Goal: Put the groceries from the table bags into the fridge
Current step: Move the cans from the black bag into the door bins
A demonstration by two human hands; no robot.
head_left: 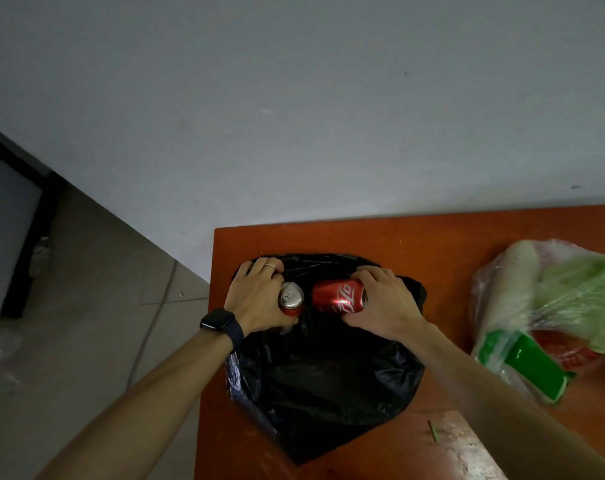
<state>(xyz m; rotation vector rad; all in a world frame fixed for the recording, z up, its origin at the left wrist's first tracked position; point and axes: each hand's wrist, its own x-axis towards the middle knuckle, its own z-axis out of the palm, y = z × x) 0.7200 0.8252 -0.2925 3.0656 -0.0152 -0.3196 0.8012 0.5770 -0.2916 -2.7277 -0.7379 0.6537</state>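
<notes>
At frame centre, over a crumpled black bag (322,382) on the orange table (432,244), the left hand (256,296) grips an upright silver-topped red can (290,297); the right hand (384,303) clasps a glossy red cola can (337,295) held sideways.

White Coca-Cola script logo along side of lying red can (339,296).

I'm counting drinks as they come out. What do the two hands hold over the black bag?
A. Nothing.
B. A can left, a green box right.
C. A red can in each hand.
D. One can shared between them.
C: the left hand grips a red can with its silver top toward the camera, the right hand grips a second red can lying sideways, both over the black bag.
</notes>
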